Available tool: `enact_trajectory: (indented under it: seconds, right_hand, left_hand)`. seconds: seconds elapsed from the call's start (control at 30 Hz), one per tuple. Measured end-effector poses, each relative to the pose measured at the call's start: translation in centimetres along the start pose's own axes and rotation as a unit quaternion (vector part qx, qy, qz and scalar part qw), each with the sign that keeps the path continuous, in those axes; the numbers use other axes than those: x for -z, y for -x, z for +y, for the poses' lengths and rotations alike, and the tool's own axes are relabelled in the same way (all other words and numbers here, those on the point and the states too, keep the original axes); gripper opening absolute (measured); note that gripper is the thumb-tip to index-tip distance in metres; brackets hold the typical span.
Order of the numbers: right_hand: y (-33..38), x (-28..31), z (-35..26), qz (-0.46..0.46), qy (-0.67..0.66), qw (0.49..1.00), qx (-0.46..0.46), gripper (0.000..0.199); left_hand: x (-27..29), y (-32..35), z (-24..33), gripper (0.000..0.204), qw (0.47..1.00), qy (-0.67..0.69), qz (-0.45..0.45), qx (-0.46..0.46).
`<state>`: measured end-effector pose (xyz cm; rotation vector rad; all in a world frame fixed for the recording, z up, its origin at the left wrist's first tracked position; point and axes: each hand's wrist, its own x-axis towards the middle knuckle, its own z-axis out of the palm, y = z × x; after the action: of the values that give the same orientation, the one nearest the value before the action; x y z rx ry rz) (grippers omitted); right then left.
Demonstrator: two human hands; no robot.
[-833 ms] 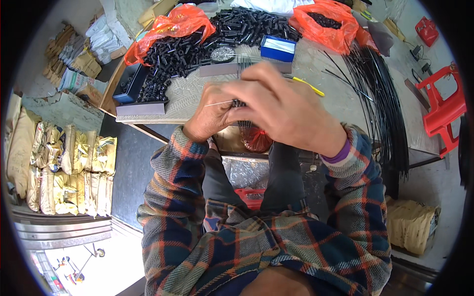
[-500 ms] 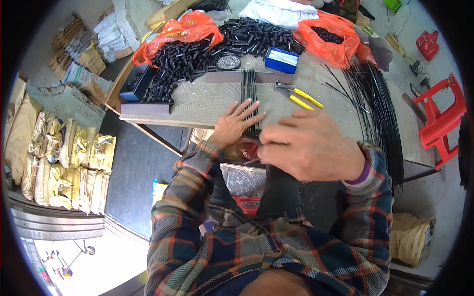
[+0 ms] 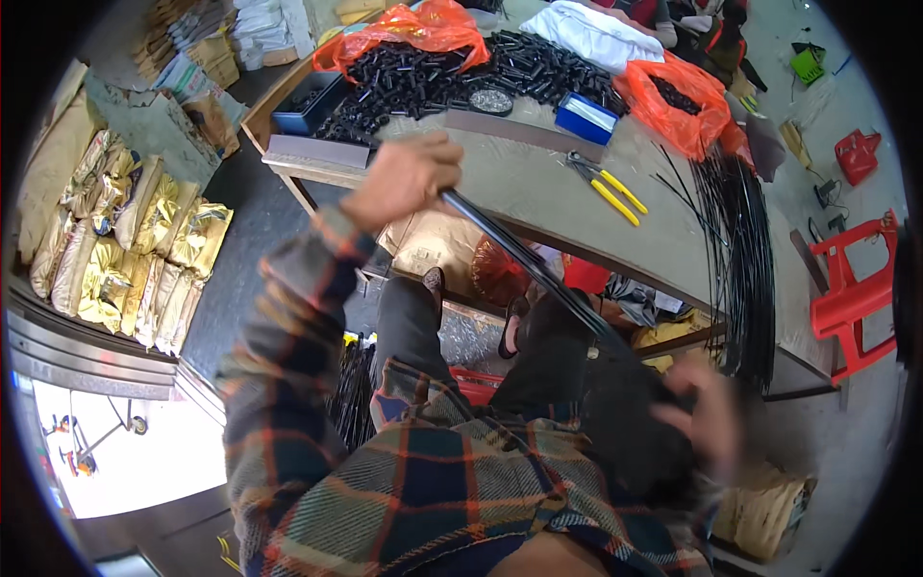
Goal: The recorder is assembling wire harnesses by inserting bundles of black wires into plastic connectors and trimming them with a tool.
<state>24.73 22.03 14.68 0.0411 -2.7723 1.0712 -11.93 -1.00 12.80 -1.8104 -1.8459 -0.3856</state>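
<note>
My left hand [image 3: 409, 178], raised over the table's front edge, is closed round one end of a bundle of thin black rods [image 3: 524, 258]. The bundle slants down to the right across my lap. Its lower end is lost in a dark blur beside my right hand [image 3: 707, 413], which is smeared by motion, so its grip is unclear. Yellow-handled cutting pliers [image 3: 611, 190] lie on the table [image 3: 519, 183]. A long grey strip [image 3: 519, 130] rests behind the front edge. More loose black rods [image 3: 740, 260] hang over the table's right side.
Short black tubular pieces [image 3: 413, 87] are heaped at the back, between orange-red plastic bags [image 3: 687, 135]. A blue box [image 3: 585, 119] and a round clear dish [image 3: 491, 102] stand nearby. A red stool [image 3: 851, 298] is at the right; wrapped sacks [image 3: 125, 240] are stacked left. Another person [image 3: 654, 24] is beyond the table.
The rods that lay on the table under my flat left hand are now lifted off and slanted over my lap. My left hand has closed and moved up-left; my right hand has dropped down-right.
</note>
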Motion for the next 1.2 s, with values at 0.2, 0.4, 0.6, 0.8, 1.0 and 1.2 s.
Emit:
enact_trajectory:
  seconds: [0.2,0.4,0.6,0.8,1.0,1.2]
  right_hand:
    - [-6.3,-28.6,20.0,-0.287,-0.261,0.921,0.029,0.034]
    - [-6.2,-32.9,16.3,-0.454,-0.221,0.863,-0.030,0.029]
    - [-11.6,-24.4,10.0,-0.139,-0.472,0.863,-0.110,0.021]
    - [-11.8,-24.6,11.3,-0.042,-0.382,0.923,-0.018,0.018]
    - [-11.8,-24.0,8.5,-0.147,-0.344,0.926,-0.044,0.025]
    - [-15.4,-14.3,6.8,-0.072,-0.506,0.857,0.064,0.038]
  left_hand:
    - [-3.1,-2.9,1.6,0.034,0.922,-0.088,-0.339,-0.167]
    - [-9.7,0.5,8.5,0.021,0.903,-0.006,-0.299,-0.309]
    - [-10.4,-1.0,8.8,0.018,0.918,0.068,-0.244,-0.305]
    - [-9.2,0.7,9.0,0.019,0.949,0.137,-0.074,-0.275]
    - [-8.7,4.3,13.6,0.026,0.749,0.438,0.196,0.458]
    - [-8.3,5.1,16.7,0.031,0.544,0.708,0.218,0.393]
